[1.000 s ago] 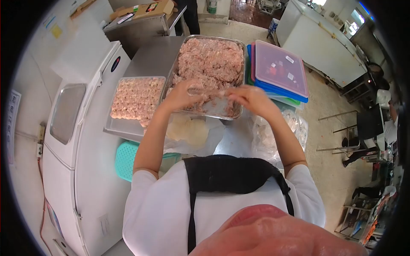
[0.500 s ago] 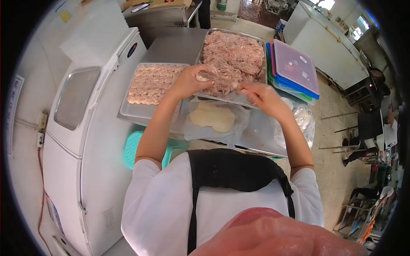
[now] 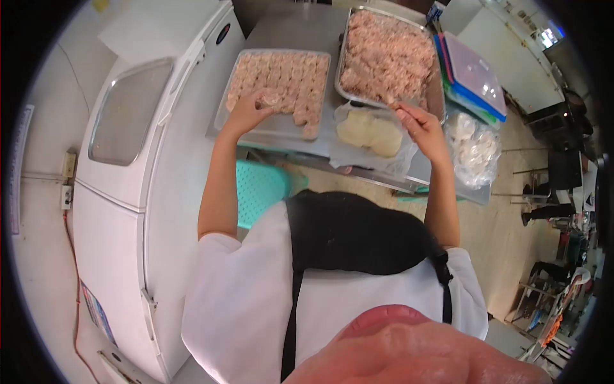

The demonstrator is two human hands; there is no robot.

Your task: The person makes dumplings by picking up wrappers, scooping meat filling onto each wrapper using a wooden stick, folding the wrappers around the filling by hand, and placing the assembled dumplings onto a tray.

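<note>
My left hand [image 3: 248, 114] is over the near edge of a shallow tray of small filled dumplings [image 3: 281, 73], its fingers curled around one dumpling [image 3: 271, 100]. At the near rim of a deep metal tray of ground meat [image 3: 387, 54], my right hand [image 3: 419, 127] pinches a thin utensil with some meat [image 3: 389, 98] at its tip. Pale round dough wrappers [image 3: 369, 132] lie on a plastic sheet [image 3: 407, 160] between my hands, nearer to me.
Stacked coloured lids [image 3: 473, 70] stand right of the meat tray, with a clear bag of pale contents [image 3: 473, 150] nearer me. A turquoise plastic basket [image 3: 259, 189] is below the table's front edge. A white freezer [image 3: 115, 166] stands left.
My left hand has moved left from the meat tray to the dumpling tray with the dumpling. My right hand has drawn back to the meat tray's near rim. The view has shifted.
</note>
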